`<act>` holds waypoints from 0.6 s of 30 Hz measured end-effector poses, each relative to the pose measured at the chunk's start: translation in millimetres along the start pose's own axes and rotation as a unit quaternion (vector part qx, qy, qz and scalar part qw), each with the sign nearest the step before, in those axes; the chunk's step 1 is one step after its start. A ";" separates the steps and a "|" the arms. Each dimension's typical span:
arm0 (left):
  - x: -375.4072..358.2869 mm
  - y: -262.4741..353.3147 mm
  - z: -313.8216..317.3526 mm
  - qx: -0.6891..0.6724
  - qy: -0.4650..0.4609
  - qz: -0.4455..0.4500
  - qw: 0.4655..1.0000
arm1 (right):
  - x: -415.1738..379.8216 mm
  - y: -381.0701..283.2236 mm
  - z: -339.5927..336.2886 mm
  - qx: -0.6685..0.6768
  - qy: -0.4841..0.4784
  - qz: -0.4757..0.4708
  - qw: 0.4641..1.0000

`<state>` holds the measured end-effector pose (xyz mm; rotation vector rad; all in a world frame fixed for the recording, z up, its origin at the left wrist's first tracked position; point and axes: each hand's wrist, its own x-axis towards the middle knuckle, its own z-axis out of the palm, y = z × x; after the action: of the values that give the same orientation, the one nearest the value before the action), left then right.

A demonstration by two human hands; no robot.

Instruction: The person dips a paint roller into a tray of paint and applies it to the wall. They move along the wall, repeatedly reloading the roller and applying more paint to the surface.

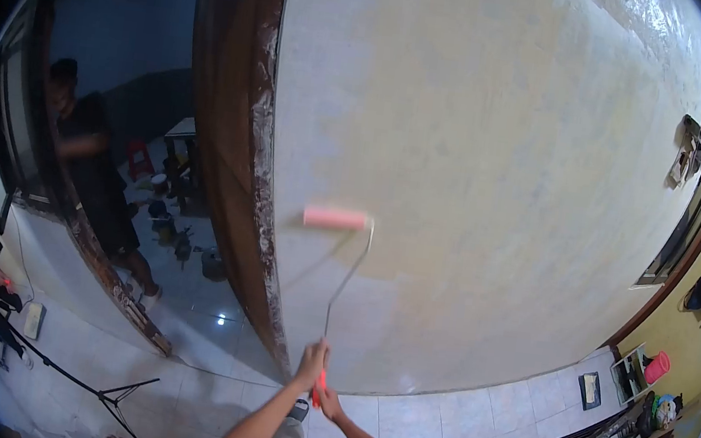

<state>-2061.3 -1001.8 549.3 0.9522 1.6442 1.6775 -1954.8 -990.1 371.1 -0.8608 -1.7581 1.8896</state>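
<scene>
Left hand (312, 363) and right hand (329, 403) gripping the handle (320, 387), pink roller (335, 218) against the wall (477, 173), doorway at left.

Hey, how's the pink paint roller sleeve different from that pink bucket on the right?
The pale pink, cylindrical roller sleeve is long and slim, while the bright pink bucket is squatter. The sleeve is on a bent metal rod whose orange handle is in the left hand and right hand; nobody holds the bucket. The sleeve looks blurred, the bucket sharper. Both are pinkish.
</scene>
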 end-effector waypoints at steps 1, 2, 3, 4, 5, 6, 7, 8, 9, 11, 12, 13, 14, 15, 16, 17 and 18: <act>-13.3 -69.2 2.2 -0.062 -0.050 -0.046 0.996 | -27.4 39.2 4.6 -0.032 0.029 0.036 0.998; -39.6 -112.1 4.0 -0.090 -0.063 -0.087 0.990 | -55.5 60.4 7.0 -0.051 0.010 0.087 0.995; -46.1 -131.9 6.9 -0.117 -0.076 -0.118 0.983 | -71.1 69.4 5.2 -0.072 -0.006 0.129 0.989; -52.3 -121.3 8.2 -0.131 -0.068 -0.132 0.980 | -79.6 79.0 8.3 -0.063 -0.001 0.117 0.991; -49.5 -113.3 8.2 -0.145 -0.060 -0.140 0.978 | -70.7 77.9 10.5 -0.055 0.004 0.099 0.994; -35.3 -109.8 -4.2 -0.154 -0.076 -0.158 0.972 | -55.4 77.2 9.9 -0.096 0.021 0.053 0.994; -15.3 -96.0 -7.1 0.109 0.025 0.125 0.986 | -42.9 33.3 9.1 -0.125 0.028 0.057 0.990; -9.2 -42.2 -14.7 0.116 0.041 0.095 0.988 | -32.7 -41.0 15.1 -0.121 0.056 -0.048 0.990; 11.6 36.2 -22.8 0.088 0.038 0.063 0.993 | 8.7 -45.2 5.3 -0.200 0.039 -0.026 0.979; 44.2 183.3 -36.2 0.035 0.024 0.061 0.997 | 19.6 -203.1 -0.5 -0.186 -0.017 -0.119 0.975; 55.4 254.7 -38.6 -0.046 -0.038 0.050 0.997 | 9.6 -290.3 1.7 -0.127 -0.040 -0.112 0.985; 82.3 288.9 -40.8 -0.138 -0.108 0.123 0.977 | 16.4 -337.2 2.4 -0.129 -0.021 -0.169 0.977; 99.3 330.4 -44.4 -0.161 -0.134 0.122 0.970 | 16.8 -386.2 2.7 -0.122 -0.023 -0.183 0.975; 104.0 375.9 -45.1 -0.194 -0.146 0.108 0.964 | 18.5 -424.8 3.5 -0.103 -0.028 -0.198 0.974; 112.0 411.5 -49.8 -0.198 -0.164 0.130 0.958 | 14.9 -464.1 7.5 -0.068 -0.047 -0.217 0.973; 119.8 433.9 -52.9 -0.201 -0.183 0.151 0.951 | 15.3 -488.8 11.9 -0.042 -0.055 -0.215 0.974; 127.1 443.2 -55.8 -0.200 -0.194 0.158 0.948 | 16.4 -508.6 14.8 -0.016 -0.064 -0.214 0.975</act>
<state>-2149.5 -953.4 1002.7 1.2799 0.8858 1.7908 -2031.3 -931.9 871.0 -0.3349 -1.8710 1.6613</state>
